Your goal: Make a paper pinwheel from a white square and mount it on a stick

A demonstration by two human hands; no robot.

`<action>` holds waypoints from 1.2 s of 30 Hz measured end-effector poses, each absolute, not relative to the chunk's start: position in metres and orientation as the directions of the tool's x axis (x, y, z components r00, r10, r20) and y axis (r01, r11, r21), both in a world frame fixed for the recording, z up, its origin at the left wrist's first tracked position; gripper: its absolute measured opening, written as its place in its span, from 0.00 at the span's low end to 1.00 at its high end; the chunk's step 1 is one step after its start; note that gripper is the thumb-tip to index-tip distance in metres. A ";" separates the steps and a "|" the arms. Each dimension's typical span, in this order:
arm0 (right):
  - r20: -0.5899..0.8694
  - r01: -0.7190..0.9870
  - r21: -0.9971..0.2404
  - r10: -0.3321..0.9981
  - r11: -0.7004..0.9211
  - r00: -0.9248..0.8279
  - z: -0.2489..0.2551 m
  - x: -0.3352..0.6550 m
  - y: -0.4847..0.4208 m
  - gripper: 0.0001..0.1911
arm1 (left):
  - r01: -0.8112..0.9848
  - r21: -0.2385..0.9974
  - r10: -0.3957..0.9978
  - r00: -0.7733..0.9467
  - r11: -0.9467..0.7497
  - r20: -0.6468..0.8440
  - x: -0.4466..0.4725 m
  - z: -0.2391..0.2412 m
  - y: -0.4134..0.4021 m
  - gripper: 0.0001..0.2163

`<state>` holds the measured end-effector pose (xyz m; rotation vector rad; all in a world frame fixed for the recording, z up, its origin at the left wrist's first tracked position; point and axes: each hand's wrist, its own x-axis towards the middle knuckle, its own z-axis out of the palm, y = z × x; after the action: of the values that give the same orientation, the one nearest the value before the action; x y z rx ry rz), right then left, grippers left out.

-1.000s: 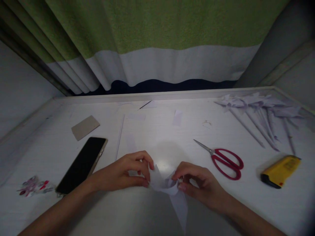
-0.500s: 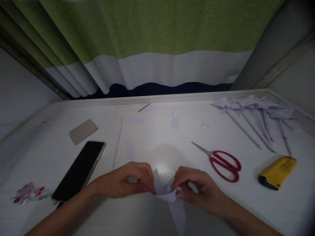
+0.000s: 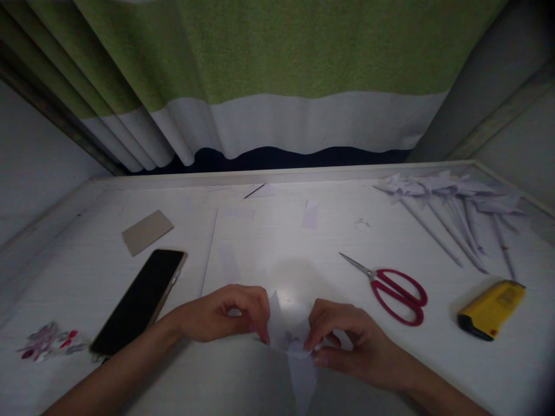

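Between my two hands, low in the middle of the head view, is a folded piece of white paper (image 3: 302, 375) with a pointed flap standing up and another hanging down. My left hand (image 3: 236, 315) pinches its left edge between thumb and fingertips. On the other side, my right hand (image 3: 347, 335) grips the paper near its folded centre, with thumb and index finger close together. To the right of that hand lies a pair of scissors (image 3: 399, 297) with red handles, blades pointing up and left.
A black phone (image 3: 141, 300) lies by my left forearm, below a grey card (image 3: 147, 232). Small trinkets (image 3: 52, 342) sit at the far left. Several paper pinwheels on sticks (image 3: 451, 193) lie at the back right, above a yellow-and-black tool (image 3: 492, 309). Paper scraps (image 3: 310, 214) are scattered behind.
The hanging flap of paper has swung slightly left, and the folded centre shows more openly. My right fingers have shifted a little on the paper; my left hand stays nearly in place.
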<state>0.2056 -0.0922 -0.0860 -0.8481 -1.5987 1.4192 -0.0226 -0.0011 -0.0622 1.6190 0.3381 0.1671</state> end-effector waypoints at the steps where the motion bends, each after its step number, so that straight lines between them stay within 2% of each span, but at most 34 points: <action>1: 0.144 -0.030 -0.989 0.886 0.146 -0.441 -0.086 0.206 -0.092 0.06 | 0.128 0.991 0.311 0.944 -0.035 -0.111 -0.022 -0.061 -0.001 0.09; 4: 0.162 -0.019 -0.985 0.877 0.172 -0.453 -0.086 0.207 -0.093 0.06 | 0.162 0.985 0.288 0.948 -0.062 -0.137 -0.022 -0.061 -0.002 0.11; 7: 0.173 0.007 -0.980 0.863 0.200 -0.475 -0.086 0.207 -0.093 0.06 | 0.188 0.969 0.312 0.941 -0.159 -0.131 -0.023 -0.063 -0.002 0.11; 13: 0.214 0.031 -0.965 0.851 0.261 -0.480 -0.087 0.203 -0.090 0.06 | 0.290 0.906 0.326 0.927 -0.308 -0.186 -0.016 -0.062 -0.006 0.06; 19: 0.049 0.151 -0.981 0.905 0.123 -0.422 -0.095 0.201 -0.092 0.06 | 0.318 0.827 0.276 0.939 -0.463 -0.206 -0.005 -0.052 -0.014 0.06; 25: -0.127 0.270 -0.963 0.923 -0.027 -0.363 -0.102 0.198 -0.094 0.04 | 0.285 0.822 0.237 0.953 -0.493 -0.188 -0.004 -0.061 -0.016 0.07; 32: -0.188 0.254 -0.962 0.911 -0.097 -0.367 -0.104 0.195 -0.092 0.04 | 0.236 0.856 0.205 0.966 -0.460 -0.157 -0.013 -0.069 -0.011 0.13; 36: -0.203 0.224 -0.967 0.893 -0.119 -0.402 -0.105 0.196 -0.092 0.05 | 0.243 0.843 0.242 0.960 -0.480 -0.139 -0.015 -0.075 -0.012 0.07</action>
<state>0.1956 -0.0921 -0.1050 -1.2460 -1.6012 1.5642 -0.0149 -0.0124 -0.0752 2.0896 0.3423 -0.0019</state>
